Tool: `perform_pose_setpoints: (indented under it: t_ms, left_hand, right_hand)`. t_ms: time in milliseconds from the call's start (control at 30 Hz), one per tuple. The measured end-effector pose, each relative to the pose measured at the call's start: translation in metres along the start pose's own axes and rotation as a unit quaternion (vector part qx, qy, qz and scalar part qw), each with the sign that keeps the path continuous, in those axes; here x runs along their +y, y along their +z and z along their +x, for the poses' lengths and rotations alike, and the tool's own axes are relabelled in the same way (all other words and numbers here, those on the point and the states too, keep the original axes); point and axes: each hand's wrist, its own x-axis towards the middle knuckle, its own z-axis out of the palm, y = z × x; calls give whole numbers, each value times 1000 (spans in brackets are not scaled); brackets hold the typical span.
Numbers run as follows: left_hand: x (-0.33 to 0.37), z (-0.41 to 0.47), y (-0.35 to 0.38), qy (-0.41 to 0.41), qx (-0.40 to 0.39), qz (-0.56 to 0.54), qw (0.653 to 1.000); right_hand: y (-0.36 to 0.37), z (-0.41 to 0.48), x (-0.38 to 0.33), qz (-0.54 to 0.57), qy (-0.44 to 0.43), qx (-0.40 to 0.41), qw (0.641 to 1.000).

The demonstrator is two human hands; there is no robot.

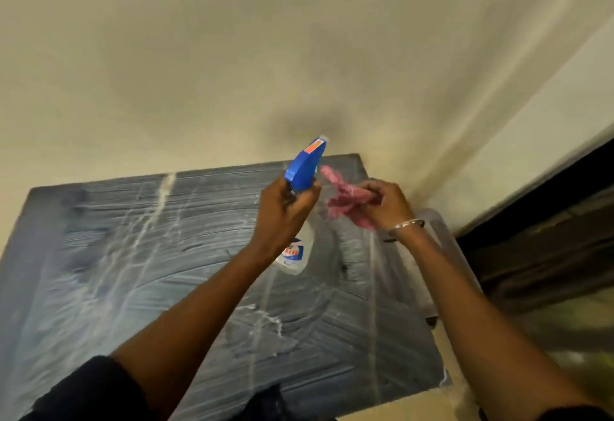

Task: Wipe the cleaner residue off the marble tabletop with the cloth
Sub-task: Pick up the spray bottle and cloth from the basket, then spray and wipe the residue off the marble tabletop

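Dark marble tabletop [133, 271] fills the lower part of the view, pushed into a corner against a cream wall [232, 55]. White cleaner residue [159, 208] covers it in smeared arcs, with a few thicker streaks running front to back.

One cloth [345, 199], pink and crumpled, is in my right hand [385, 204]. That grip pinches it between curled fingers and thumb, up in the air above the far right part of the tabletop; its blurred loose end points towards the wall. I wear one metal bangle [407, 224] on that wrist.

Just beside the cloth, my left hand [285, 211] holds one spray bottle [304, 168], the grip clenched round its neck under the blue trigger head. The nozzle points up and away towards the wall. The clear body with its blue and red label hangs below my wrist, and I cannot tell how much liquid is in it.

Both forearms are bare, and a dark sleeve [93, 390] shows on my left arm at the bottom edge. One pale, translucent roll [432, 254] lies along the right edge of the tabletop; I cannot tell what it is. Beyond it, a dark frame [548, 221] runs along the right side.
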Motion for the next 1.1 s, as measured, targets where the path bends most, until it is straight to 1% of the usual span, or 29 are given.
perform_pose_setpoints:
  t_ms: [33,67,100,200,300,400,467,500,533,567,633,667,700,800,833,867,933,967,1000,1100]
  left_hand:
    - [-5,-8,-26,-8,8,9,1000]
    - [-11,-16,-48,-18,11,19,1000]
    - [-17,-24,-74,-26,17,27,999]
    - [-32,-51,-145,-39,28,54,997]
    - [-48,-75,-200,-58,46,75,994]
    - [-57,-96,-240,-64,85,72,992]
    - [-61,-105,-261,-73,112,72,988]
    - [-64,-108,-269,-78,120,71,987]
    - [-66,-111,-276,-82,123,71,986]
    - [-68,-113,-280,-84,125,72,986]
    - [-71,-117,-290,-89,121,80,985]
    - [-73,-119,-294,-94,116,79,986]
    - [-73,-120,-297,-99,110,78,986]
    - [-74,-121,-304,-114,89,97,985]
    - [-72,-120,-304,-116,90,99,984]
    - [-70,-119,-305,-118,95,98,984]
    - [-65,-118,-305,-122,105,105,981]
    - [-61,-117,-305,-124,107,108,981]
    - [-59,-117,-304,-128,106,109,980]
    - [-54,-117,-301,-134,85,103,982]
  right_hand:
    - [25,-1,-8,-46,-49,4,998]
    - [46,-2,-13,-74,-80,11,994]
    - [69,-4,-20,-95,-88,16,991]
    - [134,-18,-44,-118,-59,-30,991]
    - [188,-31,-59,-129,-59,-68,988]
    - [230,-45,-73,-83,-43,-67,993]
    - [252,-53,-76,-43,-9,-70,997]
    - [262,-58,-79,-14,24,-68,997]
    - [270,-61,-81,37,62,-64,995]
    - [276,-64,-85,103,105,-50,988]
    - [287,-68,-93,257,184,-26,948]
    - [292,-71,-98,309,199,-17,930]
    - [294,-73,-103,318,194,-14,928]
    - [297,-69,-109,254,111,-39,960]
    - [299,-66,-109,255,110,-49,959]
    - [302,-64,-109,286,145,-46,946]
    - [305,-62,-110,379,240,-33,893]
    - [304,-62,-111,415,274,-35,867]
    - [304,-62,-110,435,296,-39,849]
    - [302,-62,-111,466,325,-32,822]
